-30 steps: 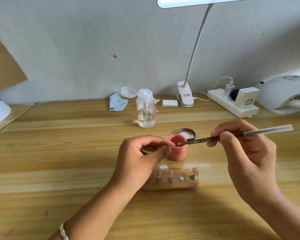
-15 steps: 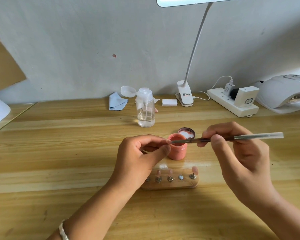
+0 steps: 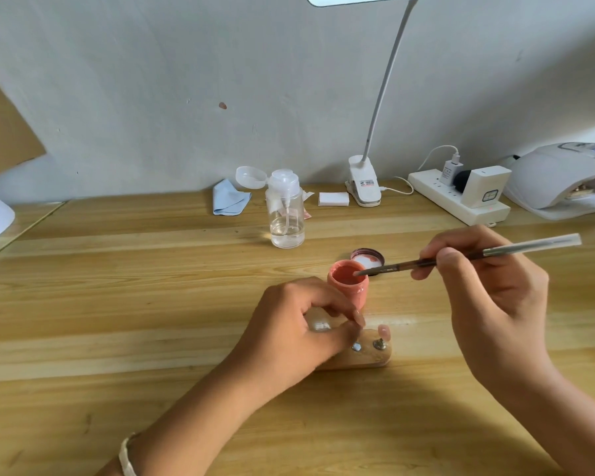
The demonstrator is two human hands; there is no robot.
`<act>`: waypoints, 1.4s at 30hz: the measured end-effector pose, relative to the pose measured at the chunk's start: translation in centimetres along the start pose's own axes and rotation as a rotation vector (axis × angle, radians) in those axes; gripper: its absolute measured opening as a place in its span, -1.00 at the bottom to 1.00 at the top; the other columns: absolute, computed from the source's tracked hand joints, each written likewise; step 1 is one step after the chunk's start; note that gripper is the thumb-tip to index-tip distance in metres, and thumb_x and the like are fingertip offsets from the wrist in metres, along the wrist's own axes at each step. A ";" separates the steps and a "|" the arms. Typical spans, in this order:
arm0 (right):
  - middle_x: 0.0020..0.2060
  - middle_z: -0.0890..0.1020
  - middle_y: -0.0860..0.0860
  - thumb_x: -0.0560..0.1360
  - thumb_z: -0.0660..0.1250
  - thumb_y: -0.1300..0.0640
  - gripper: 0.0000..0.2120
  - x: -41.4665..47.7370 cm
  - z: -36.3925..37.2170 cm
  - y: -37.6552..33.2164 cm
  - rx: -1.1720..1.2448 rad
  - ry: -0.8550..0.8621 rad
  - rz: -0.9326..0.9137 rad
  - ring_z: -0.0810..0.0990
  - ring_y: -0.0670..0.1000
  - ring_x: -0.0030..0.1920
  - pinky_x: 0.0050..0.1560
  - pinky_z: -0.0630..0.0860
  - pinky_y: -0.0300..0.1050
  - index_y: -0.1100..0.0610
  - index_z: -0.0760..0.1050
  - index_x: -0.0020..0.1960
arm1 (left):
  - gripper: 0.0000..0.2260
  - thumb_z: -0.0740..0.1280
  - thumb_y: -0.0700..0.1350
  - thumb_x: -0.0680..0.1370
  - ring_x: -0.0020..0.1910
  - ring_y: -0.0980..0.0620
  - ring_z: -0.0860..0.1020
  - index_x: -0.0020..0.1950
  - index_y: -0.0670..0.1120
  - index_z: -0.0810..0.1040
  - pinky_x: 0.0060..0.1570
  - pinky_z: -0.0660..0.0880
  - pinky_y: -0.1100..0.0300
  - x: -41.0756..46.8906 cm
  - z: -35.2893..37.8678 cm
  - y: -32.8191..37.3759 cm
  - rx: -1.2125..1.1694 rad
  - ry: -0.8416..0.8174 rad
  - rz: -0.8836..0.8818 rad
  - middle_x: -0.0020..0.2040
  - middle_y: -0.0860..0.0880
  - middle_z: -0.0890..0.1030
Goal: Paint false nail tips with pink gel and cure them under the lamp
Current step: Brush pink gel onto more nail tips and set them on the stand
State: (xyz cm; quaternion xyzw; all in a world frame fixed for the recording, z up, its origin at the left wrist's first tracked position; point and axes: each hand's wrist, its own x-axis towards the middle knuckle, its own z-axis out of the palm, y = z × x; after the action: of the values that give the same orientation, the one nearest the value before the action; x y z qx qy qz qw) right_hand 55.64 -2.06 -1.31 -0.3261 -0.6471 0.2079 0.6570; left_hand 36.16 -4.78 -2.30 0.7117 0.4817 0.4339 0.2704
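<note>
From the head view, the left grip (image 3: 303,324) has left the pink gel jar (image 3: 349,286) and dropped to the wooden holder (image 3: 368,359) under its fingertips, which are drawn together (on a tip or not, we cannot tell). One painted nail tip (image 3: 384,333) stands just right of them. The right grip (image 3: 488,290) stays clamped on the brush (image 3: 461,257), bristles in the jar just ahead of the left grip. We judge another tip gets painted next.

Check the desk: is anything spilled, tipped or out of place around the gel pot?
Nothing stands out. The gel pot stands upright with no pink visible on the table; its lid lies inside-up just behind it, and the brush in the right hand reaches the pot's mouth. The pump bottle behind is upright, flip cap open.
</note>
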 end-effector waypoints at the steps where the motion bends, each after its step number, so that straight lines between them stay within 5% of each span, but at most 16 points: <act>1: -0.32 0.64 -0.06 0.51 0.22 0.18 -0.84 0.0 0.0 0.0 0.000 0.004 0.002 0.63 -0.08 -0.24 -0.12 0.48 -0.33 0.13 0.55 -0.16 | -0.85 0.56 -0.22 0.38 -0.06 0.09 0.62 -0.21 0.04 0.72 -0.04 0.42 0.35 0.0 0.0 0.0 0.036 -0.030 0.013 -0.17 0.12 0.67; 6: -0.30 0.64 -0.04 0.51 0.22 0.18 -0.85 0.1 0.0 0.1 -0.005 0.005 0.002 0.63 -0.09 -0.24 -0.12 0.47 -0.34 0.11 0.55 -0.16 | -0.91 0.58 -0.10 0.37 -0.06 0.15 0.54 -0.19 0.07 0.74 0.04 0.43 0.05 -0.2 0.5 0.0 0.196 -0.071 0.032 -0.19 0.16 0.55; 14: -0.31 0.64 -0.06 0.52 0.22 0.17 -0.85 0.1 0.0 0.2 -0.012 0.000 -0.006 0.63 -0.08 -0.25 -0.13 0.47 -0.33 0.09 0.55 -0.16 | -0.89 0.58 0.06 0.34 -0.05 0.19 0.49 -0.18 0.16 0.72 0.07 0.34 0.11 -0.2 0.4 -0.4 0.336 -0.039 0.024 -0.18 0.17 0.55; 20: -0.30 0.64 -0.07 0.51 0.23 0.17 -0.85 0.1 0.0 0.4 -0.009 0.004 -0.002 0.63 -0.08 -0.25 -0.14 0.48 -0.34 0.09 0.56 -0.16 | -0.68 0.46 0.31 0.22 0.05 0.26 0.40 -0.12 0.21 0.66 0.13 0.18 0.28 0.0 -0.6 -0.5 0.501 -0.158 0.001 -0.08 0.24 0.47; 25: -0.31 0.64 -0.06 0.51 0.23 0.17 -0.85 0.1 0.0 0.4 -0.014 0.011 0.002 0.63 -0.11 -0.26 -0.14 0.47 -0.37 0.09 0.55 -0.17 | -0.80 0.55 0.10 0.25 -0.04 0.22 0.50 -0.19 0.12 0.65 0.08 0.43 0.14 0.3 -1.0 -0.7 0.403 -0.213 -0.088 -0.12 0.14 0.53; 30: -0.31 0.64 -0.05 0.50 0.23 0.17 -0.85 0.2 0.0 0.5 -0.014 0.022 0.011 0.63 -0.09 -0.26 -0.14 0.47 -0.35 0.09 0.55 -0.17 | -0.81 0.55 0.10 0.28 -0.07 0.10 0.56 -0.16 0.14 0.69 -0.04 0.56 0.02 0.4 -1.3 -0.8 0.302 -0.209 -0.163 -0.13 0.11 0.56; 35: -0.30 0.64 -0.03 0.52 0.23 0.16 -0.85 0.1 -0.1 0.5 -0.003 0.011 0.010 0.63 -0.08 -0.25 -0.14 0.48 -0.33 0.10 0.55 -0.16 | -0.90 0.56 -0.04 0.33 -0.09 0.08 0.55 -0.21 0.09 0.69 -0.06 0.56 -0.02 0.3 -1.3 -0.7 0.309 -0.183 -0.123 -0.16 0.10 0.54; 42: -0.29 0.64 -0.07 0.48 0.22 0.15 -0.85 0.2 -0.2 0.4 0.036 0.002 0.026 0.63 -0.07 -0.23 -0.10 0.49 -0.29 0.12 0.56 -0.14 | -0.87 0.58 -0.06 0.31 -0.10 0.18 0.53 -0.28 0.09 0.66 -0.02 0.30 0.24 0.1 -0.8 0.2 0.516 -0.020 0.189 -0.17 0.22 0.53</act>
State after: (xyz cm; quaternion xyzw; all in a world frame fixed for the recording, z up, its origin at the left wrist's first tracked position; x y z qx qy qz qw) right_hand 55.89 -1.64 -1.44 -0.3228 -0.6384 0.2276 0.6606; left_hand 35.61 -4.84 -1.73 0.8031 0.5050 0.3133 0.0433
